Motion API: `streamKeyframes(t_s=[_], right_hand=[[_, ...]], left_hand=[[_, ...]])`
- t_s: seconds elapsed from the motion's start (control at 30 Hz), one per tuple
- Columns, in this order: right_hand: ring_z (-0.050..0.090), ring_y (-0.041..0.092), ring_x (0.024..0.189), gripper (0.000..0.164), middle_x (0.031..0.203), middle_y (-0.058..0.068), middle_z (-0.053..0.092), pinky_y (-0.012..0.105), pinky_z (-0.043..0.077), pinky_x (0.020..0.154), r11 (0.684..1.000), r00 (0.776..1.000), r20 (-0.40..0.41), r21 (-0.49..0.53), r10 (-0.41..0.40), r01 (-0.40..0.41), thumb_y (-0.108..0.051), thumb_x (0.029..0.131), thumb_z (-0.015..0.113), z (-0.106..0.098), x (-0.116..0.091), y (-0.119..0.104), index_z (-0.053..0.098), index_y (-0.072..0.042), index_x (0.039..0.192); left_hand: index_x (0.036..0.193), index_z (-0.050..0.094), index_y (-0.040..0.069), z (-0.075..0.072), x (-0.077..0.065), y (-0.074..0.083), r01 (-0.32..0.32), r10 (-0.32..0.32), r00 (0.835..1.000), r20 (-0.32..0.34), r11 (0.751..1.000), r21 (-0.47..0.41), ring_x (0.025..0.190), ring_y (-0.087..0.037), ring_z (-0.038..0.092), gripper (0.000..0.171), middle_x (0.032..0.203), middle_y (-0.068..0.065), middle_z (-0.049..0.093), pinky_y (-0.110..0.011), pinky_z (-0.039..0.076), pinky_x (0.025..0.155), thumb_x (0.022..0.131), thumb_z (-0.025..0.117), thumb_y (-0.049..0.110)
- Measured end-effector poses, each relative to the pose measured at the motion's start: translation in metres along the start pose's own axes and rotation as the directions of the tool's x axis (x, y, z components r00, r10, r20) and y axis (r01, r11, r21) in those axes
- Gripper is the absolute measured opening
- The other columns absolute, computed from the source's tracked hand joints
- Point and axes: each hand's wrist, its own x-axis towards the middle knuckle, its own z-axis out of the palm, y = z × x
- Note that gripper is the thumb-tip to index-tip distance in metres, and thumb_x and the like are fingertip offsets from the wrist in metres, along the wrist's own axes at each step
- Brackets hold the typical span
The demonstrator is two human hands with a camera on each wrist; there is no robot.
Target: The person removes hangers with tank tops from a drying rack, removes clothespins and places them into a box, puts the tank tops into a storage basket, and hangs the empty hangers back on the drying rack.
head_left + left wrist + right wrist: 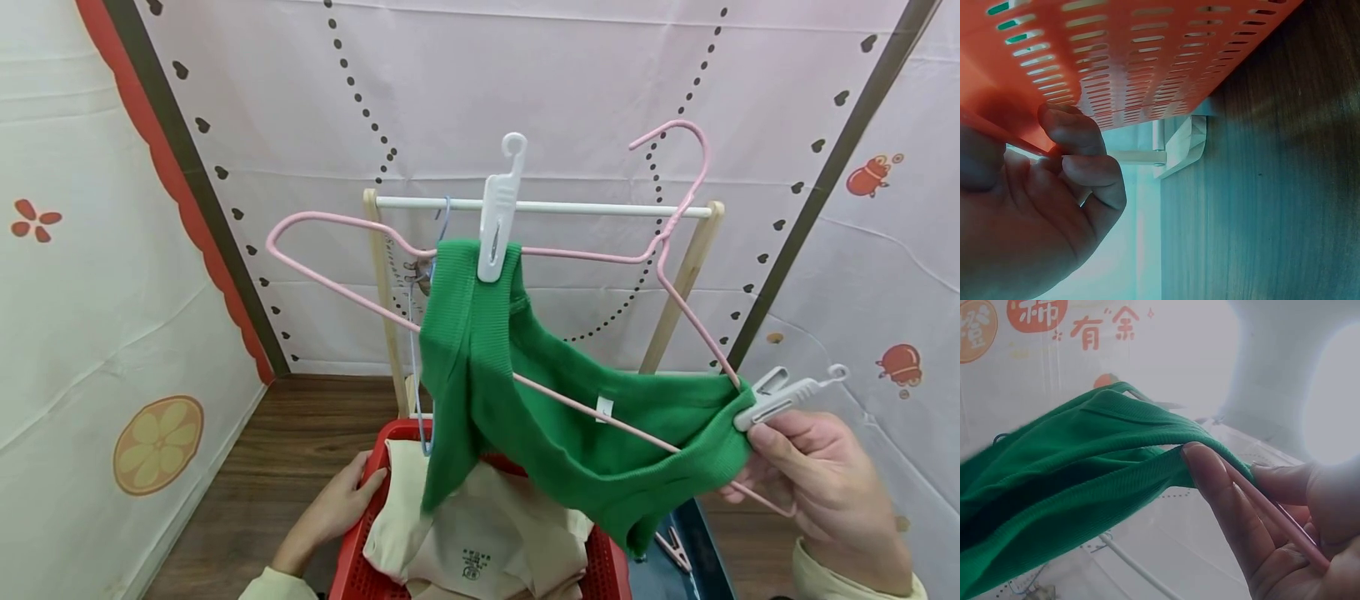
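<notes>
A green ribbed garment (pixel 585 425) hangs on a pink hanger (pixel 585 252), fixed at two places by white clothes pegs, one upright peg (pixel 498 221) and one tilted peg (pixel 783 400) by my right hand. That right hand (pixel 832 483) holds the hanger's right end together with the green cloth. Up close in the right wrist view, the pink wire (pixel 1279 515) runs between thumb and fingers. My left hand (pixel 333 508) grips the left rim of a red basket (pixel 348 567), fingers curled over its edge in the left wrist view. Cream clothes (pixel 517 521) with a small dark print lie inside.
Behind the garment stands a rack with a white rail (pixel 592 207) and wooden posts. A blue hanger (pixel 412 367) hangs from it. Right of the basket is a dark blue bin (pixel 708 550) with a pink peg (pixel 673 550) in it. Printed cloth walls surround the wooden floor.
</notes>
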Motion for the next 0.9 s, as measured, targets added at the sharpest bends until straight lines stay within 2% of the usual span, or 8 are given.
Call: streamKeyframes(t_s=[0.17,0.37,0.53,0.9], right_hand=[[0.074,0.028,0.084,0.046,0.100,0.022,0.073,0.034,0.059,0.073,1.000,0.999,0.028,0.008,-0.022,0.022,0.018,0.101,0.016,0.002,0.002,0.003,0.056,0.016,0.123],[0.074,0.030,0.086,0.048,0.102,0.021,0.073,0.038,0.057,0.075,0.997,0.997,0.003,0.030,0.076,-0.076,0.017,0.102,0.017,0.004,0.002,0.005,0.059,0.011,0.123],[0.074,0.030,0.089,0.047,0.106,0.021,0.072,0.040,0.057,0.078,0.994,0.994,0.023,0.029,0.104,-0.105,0.016,0.102,0.018,0.002,0.003,0.011,0.059,0.009,0.125],[0.074,0.028,0.086,0.045,0.101,0.017,0.074,0.039,0.058,0.074,0.985,0.988,-0.026,-0.080,0.152,-0.153,0.015,0.102,0.023,0.006,0.006,0.019,0.062,0.004,0.121]], left_hand=[[0.140,0.041,0.003,-0.002,-0.001,0.000,-0.009,0.009,1.000,0.014,1.000,0.000,0.077,-0.019,0.068,0.045,0.100,-0.012,0.062,-0.035,0.060,0.063,0.103,0.055,0.023],[0.140,0.043,0.004,0.000,-0.002,0.000,-0.004,0.005,1.000,-0.014,1.000,0.028,0.076,-0.018,0.068,0.044,0.100,-0.011,0.062,-0.035,0.060,0.064,0.102,0.056,0.022],[0.140,0.043,0.004,0.001,-0.001,-0.002,-0.008,0.008,1.000,-0.021,1.000,0.026,0.074,-0.019,0.068,0.042,0.099,-0.012,0.062,-0.034,0.059,0.061,0.103,0.054,0.021],[0.141,0.040,0.002,-0.001,-0.002,-0.002,-0.014,0.015,1.000,0.012,1.000,-0.016,0.071,-0.020,0.070,0.045,0.098,-0.014,0.062,-0.036,0.059,0.058,0.103,0.054,0.023]])
